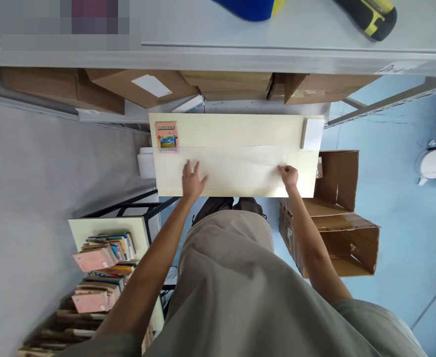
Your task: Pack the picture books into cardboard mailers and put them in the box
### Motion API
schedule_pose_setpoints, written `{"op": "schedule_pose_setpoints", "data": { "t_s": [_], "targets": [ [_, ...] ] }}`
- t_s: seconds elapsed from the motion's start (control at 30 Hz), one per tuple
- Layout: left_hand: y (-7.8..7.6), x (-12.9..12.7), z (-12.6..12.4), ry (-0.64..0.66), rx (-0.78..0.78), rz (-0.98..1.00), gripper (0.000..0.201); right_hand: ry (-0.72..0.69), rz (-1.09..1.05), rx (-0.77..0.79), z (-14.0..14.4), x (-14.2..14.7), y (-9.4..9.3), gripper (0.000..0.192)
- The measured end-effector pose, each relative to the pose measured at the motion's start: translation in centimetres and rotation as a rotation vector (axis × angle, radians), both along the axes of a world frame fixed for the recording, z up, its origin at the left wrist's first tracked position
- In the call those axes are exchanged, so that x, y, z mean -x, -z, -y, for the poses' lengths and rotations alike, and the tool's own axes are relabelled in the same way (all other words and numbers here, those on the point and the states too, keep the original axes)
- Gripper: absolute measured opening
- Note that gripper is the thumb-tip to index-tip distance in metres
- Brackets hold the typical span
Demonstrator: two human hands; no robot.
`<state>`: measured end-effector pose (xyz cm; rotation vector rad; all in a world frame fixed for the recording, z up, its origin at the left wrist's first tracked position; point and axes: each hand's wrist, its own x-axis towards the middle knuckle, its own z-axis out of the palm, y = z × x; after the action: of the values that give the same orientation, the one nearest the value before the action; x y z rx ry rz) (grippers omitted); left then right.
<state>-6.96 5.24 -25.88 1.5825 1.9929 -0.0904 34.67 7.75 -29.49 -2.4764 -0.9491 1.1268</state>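
A pale cream board lies flat in front of me like a low tabletop. A wide translucent plastic sheet rests across its near half. My left hand lies flat on the sheet's left part with fingers spread. My right hand pinches the sheet's right end. A small pink card with a colourful picture sits at the board's far left corner. A white paper lies at its far right corner.
Cardboard boxes sit under a grey shelf beyond the board. An open carton stands on the blue floor at right. A cart of books is at lower left. A white kettle stands far right.
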Motion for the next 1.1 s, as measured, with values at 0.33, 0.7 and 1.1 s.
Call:
{"op": "schedule_pose_setpoints", "data": {
  "t_s": [0.33,0.7,1.1],
  "targets": [
    [3.0,7.2,1.2,-0.128,0.042,0.023,0.073,0.036,0.329,-0.051,-0.7,4.5,-3.4,0.022],
    [2.5,10.9,-0.4,-0.170,-0.031,0.185,0.047,-0.716,-0.300,-0.128,-5.1,33.4,-3.1,0.015],
    [4.3,17.9,-10.7,-0.365,-0.128,0.187,0.022,-0.710,-0.162,0.053,-7.8,43.9,1.8,0.019]
  ]
}}
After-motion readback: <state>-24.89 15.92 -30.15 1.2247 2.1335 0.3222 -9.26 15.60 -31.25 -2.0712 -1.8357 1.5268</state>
